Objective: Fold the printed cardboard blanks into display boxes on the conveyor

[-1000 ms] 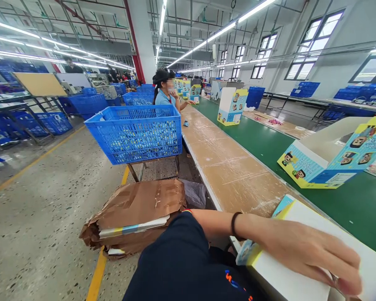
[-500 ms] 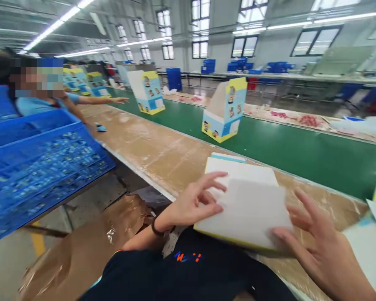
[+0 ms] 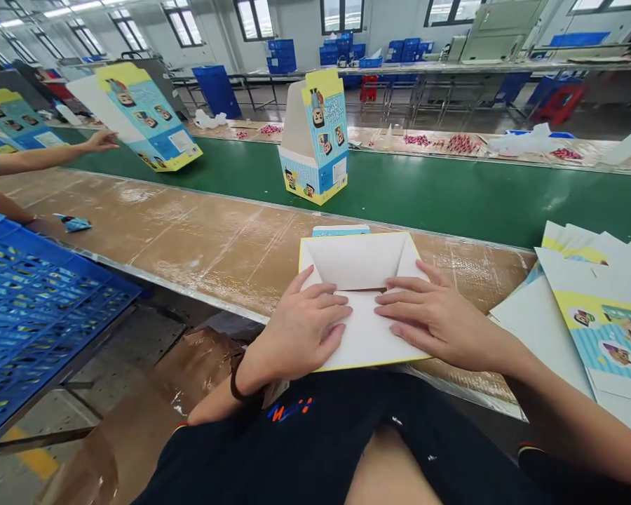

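A white cardboard display box with yellow edges (image 3: 360,263) lies on the brown table edge in front of me, its inside opened toward me. My left hand (image 3: 299,330) rests flat on its near left flap, fingers stretched out. My right hand (image 3: 431,315) lies flat on the near right flap, fingers spread and pointing left. Both hands press on the card; neither grips anything.
A stack of flat printed box blanks (image 3: 594,315) lies at my right. An assembled blue and yellow display box (image 3: 315,137) stands on the green conveyor belt (image 3: 452,196), another (image 3: 141,116) farther left. A co-worker's arm (image 3: 47,154) reaches in at left. A blue crate (image 3: 26,315) sits lower left.
The view swung right from the aisle to the table. The flat box came in front of me and opened up; both hands now lie flat on its flaps.
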Demonstrator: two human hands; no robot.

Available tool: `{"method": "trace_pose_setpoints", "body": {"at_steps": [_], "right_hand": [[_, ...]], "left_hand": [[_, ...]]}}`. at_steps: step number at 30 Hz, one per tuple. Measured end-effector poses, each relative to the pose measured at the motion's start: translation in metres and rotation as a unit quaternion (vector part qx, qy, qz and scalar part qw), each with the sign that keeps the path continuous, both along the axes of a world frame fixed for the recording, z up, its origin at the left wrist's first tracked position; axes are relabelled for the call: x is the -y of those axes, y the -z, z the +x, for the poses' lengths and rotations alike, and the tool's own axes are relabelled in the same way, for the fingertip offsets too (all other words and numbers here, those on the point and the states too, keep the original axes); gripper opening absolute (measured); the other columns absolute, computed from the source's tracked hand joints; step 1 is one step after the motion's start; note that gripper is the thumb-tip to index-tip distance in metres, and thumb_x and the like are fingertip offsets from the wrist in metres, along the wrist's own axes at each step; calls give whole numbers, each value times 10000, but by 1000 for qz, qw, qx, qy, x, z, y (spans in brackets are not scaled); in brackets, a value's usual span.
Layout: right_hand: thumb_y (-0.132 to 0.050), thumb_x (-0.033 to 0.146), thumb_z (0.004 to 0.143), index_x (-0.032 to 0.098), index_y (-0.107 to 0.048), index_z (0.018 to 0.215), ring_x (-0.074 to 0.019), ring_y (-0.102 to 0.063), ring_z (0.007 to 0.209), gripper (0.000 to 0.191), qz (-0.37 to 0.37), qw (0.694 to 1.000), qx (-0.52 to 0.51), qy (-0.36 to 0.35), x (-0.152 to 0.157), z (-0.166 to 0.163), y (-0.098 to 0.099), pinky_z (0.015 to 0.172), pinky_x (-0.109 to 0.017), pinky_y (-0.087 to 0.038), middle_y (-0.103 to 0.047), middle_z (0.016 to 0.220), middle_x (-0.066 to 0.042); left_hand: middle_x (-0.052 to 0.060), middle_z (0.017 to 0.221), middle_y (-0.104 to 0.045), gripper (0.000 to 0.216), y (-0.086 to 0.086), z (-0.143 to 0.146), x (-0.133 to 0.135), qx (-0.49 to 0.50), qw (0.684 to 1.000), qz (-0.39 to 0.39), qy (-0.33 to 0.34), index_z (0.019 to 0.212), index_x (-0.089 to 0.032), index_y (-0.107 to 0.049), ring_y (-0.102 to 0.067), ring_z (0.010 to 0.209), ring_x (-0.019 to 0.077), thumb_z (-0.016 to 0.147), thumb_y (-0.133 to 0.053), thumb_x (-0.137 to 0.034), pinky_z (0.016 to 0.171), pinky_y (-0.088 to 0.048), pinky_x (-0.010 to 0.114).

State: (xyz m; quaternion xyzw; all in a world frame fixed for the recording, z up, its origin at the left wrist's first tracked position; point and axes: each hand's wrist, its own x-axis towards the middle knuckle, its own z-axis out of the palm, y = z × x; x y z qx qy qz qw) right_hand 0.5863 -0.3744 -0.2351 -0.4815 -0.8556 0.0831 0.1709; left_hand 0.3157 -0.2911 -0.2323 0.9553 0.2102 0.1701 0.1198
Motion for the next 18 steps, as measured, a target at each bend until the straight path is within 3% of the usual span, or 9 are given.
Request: {"method": "trace_pose_setpoints", "body": {"at_steps": [4,7,10,13,16,18], "right_hand": [[-524,366,1030,307,-752,1259,-330,-541,1401,328,20,997,-59,39,6,-1,4,1268,-665,-180,-704,1358,-61],[-540,470,1027,322,-672,1357,-321,-428,1497,385,25,974,-199,104,11,2,14,1266,-602,-261,-533,1567,-62],[-527,618,1000,348,-514,1502,-294,-331,1556,571,12,895,-390,216,14,10,37,1261,-544,-319,-395,1662,-52],[-561,756,914,364,-553,1459,-326,-438,1491,672,-106,796,-499,324,14,20,66,1204,-566,-403,-486,1598,-58],[-683,808,777,308,-712,1284,-380,-590,1329,713,-292,728,-525,331,15,22,87,1075,-569,-521,-673,1380,-105],[-758,781,709,269,-777,1159,-387,-648,1227,682,-354,705,-536,301,16,17,93,1024,-560,-549,-750,1202,-114]], "left_hand": [[54,1220,-783,337,-1,1,-1,-3,1000,-7,-14,1174,-251,-771,-661,1251,272,969,-506,-280,1294,-245,606],[79,1386,-695,355,2,1,-3,46,998,-18,-44,1257,-250,-725,-590,1359,268,989,-501,-313,1296,-259,575],[116,1663,-412,541,13,-3,-7,157,977,-47,-138,1483,-246,-542,-357,1557,318,965,-565,-398,1289,-271,577],[141,1715,-307,775,29,-11,-14,216,946,-155,-184,1612,-237,-337,-293,1584,367,930,-601,-495,1270,-309,586],[147,1697,-350,876,42,-20,-20,238,919,-268,-166,1644,-221,-256,-382,1541,376,905,-603,-538,1237,-392,538],[137,1697,-356,904,45,-25,-21,245,909,-302,-153,1653,-231,-231,-412,1524,373,894,-616,-534,1215,-431,514]]}}
